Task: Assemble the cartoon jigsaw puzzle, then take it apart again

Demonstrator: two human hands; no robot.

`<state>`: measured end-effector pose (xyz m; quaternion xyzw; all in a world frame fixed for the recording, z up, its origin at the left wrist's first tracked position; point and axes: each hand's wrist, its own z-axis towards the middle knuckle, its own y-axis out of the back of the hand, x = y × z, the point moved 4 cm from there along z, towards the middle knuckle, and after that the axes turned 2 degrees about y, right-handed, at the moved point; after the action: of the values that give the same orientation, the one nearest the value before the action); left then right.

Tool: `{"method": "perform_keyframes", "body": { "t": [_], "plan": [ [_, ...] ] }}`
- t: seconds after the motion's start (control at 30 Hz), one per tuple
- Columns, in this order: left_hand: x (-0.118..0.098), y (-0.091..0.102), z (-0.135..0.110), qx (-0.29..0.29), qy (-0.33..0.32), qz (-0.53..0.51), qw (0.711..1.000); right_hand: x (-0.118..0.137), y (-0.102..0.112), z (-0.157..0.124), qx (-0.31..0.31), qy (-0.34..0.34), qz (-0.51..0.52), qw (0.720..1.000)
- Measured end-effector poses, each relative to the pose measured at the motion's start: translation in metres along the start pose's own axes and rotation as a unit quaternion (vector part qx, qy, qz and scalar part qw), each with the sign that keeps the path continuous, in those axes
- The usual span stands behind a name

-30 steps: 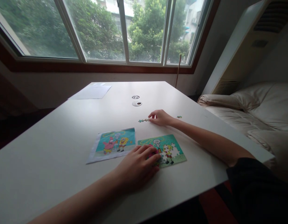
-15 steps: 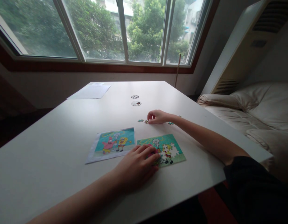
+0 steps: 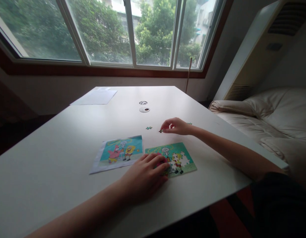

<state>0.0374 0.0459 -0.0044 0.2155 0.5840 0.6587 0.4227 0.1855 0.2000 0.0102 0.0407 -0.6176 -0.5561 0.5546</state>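
My right hand pinches a small jigsaw piece between thumb and fingertips, just above or on the tabletop beyond the puzzle. My left hand lies over the left part of a partly assembled cartoon jigsaw puzzle, fingers stretched across it and hiding that part. White gaps show around the yellow figure on the puzzle's right side. Left of the puzzle is a paper sheet with the matching picture. Loose jigsaw pieces lie farther off: a teal one left of my right hand and another behind it.
The white table stands before a window. Two round inserts are set in its top, and white papers lie at the far left. A cream sofa is on the right.
My right hand has moved right and slightly nearer, with the jigsaw piece in its pinch, and its forearm has shifted right. My left hand stays on the puzzle.
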Motion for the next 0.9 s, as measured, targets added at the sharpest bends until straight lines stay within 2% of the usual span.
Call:
{"method": "perform_keyframes", "body": {
  "t": [0.2,0.33,0.4,0.5,0.77,0.9],
  "plan": [
    [-0.001,0.0,0.0,0.004,0.0,0.003,1.0,0.007,0.012,-0.041,0.019,-0.019,0.081,0.996],
    [-0.001,0.0,0.0,0.005,-0.001,0.009,1.0,0.014,0.014,-0.055,0.09,-0.017,0.056,0.994],
    [-0.001,0.0,0.0,0.003,-0.004,0.009,1.0,0.022,0.013,-0.058,0.128,-0.011,0.029,0.991],
    [0.0,0.0,0.0,0.001,-0.006,0.006,1.0,0.033,0.009,-0.06,0.154,-0.006,0.022,0.988],
    [0.0,0.001,0.001,0.0,-0.01,0.008,1.0,0.044,-0.012,-0.061,0.182,-0.011,0.024,0.983],
    [-0.001,0.002,0.001,-0.001,-0.009,0.01,1.0,0.045,-0.014,-0.061,0.171,-0.01,0.01,0.985]
  ]
}}
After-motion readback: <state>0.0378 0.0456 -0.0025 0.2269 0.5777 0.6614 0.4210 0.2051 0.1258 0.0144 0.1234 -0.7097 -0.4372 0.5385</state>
